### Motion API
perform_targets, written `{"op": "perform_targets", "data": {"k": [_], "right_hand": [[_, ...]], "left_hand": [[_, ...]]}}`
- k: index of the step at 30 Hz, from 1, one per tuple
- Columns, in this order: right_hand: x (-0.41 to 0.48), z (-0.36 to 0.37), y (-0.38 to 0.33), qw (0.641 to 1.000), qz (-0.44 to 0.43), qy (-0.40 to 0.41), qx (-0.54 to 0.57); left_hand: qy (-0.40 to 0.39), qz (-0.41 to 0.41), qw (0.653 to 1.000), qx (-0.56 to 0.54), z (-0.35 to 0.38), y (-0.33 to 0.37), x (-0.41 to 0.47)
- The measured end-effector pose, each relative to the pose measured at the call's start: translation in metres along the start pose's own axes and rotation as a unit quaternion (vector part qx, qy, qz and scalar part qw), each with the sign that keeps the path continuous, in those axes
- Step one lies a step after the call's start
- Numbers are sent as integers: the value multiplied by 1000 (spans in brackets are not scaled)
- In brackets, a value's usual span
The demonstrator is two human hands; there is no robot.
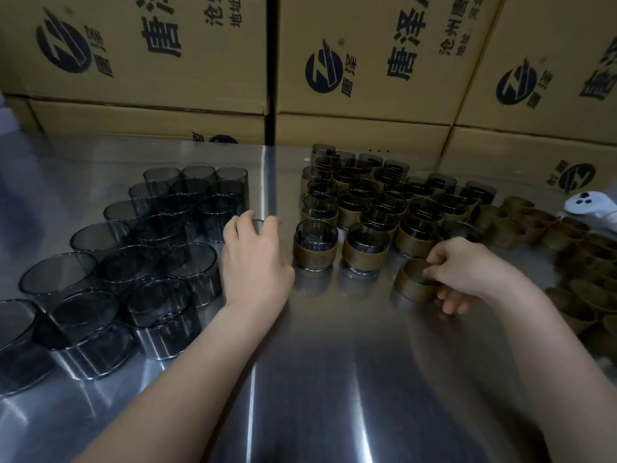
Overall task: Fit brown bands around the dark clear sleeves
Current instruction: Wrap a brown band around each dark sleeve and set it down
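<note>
A fresh pairing looks under way: left hand [254,262] curled round a bare sleeve [257,224], right hand [465,270] pinching a loose band [411,283], which next need lining up squarely together.

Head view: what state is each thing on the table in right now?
Left hand, grips a single sleeve from above.
Right hand, pinches an empty brown band.
Unbanded sleeves, upright, grouped on the left.
Banded sleeves, upright, bands fitted, in rows.
Loose bands, empty, heaped on the right.
Cardboard boxes, closed, stacked behind.
</note>
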State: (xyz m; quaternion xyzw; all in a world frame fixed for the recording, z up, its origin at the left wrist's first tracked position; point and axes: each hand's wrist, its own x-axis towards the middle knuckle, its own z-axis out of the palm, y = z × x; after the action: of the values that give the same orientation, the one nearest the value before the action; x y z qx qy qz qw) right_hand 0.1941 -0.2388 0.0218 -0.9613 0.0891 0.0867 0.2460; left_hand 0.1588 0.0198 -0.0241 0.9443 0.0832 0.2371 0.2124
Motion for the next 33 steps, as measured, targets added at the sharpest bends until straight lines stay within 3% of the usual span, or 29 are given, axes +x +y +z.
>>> {"op": "perform_targets", "data": {"k": [6, 10, 13, 17, 19, 25, 33], "right_hand": [[-1, 1, -3, 996, -60, 46, 55], [-4, 2, -9, 975, -111, 80, 175], [-9, 5, -16, 947, -164, 88, 260], [-15, 13, -26, 909, -239, 69, 334], [-17, 18, -29, 891, -263, 60, 366], [-18, 27, -33, 825, -282, 85, 481], [-25, 29, -37, 778, -321, 49, 538]], "left_hand": [[40, 1, 994, -102, 2, 2, -2], [78, -34, 969, -232, -2, 7, -1], [99, -52, 929, -353, -10, 13, -1], [99, -72, 839, -530, -24, 25, -6], [91, -52, 812, -574, -28, 30, -11], [-28, -27, 781, -623, -20, 40, -22], [-203, -131, 723, -647, -7, 43, -24]]}}
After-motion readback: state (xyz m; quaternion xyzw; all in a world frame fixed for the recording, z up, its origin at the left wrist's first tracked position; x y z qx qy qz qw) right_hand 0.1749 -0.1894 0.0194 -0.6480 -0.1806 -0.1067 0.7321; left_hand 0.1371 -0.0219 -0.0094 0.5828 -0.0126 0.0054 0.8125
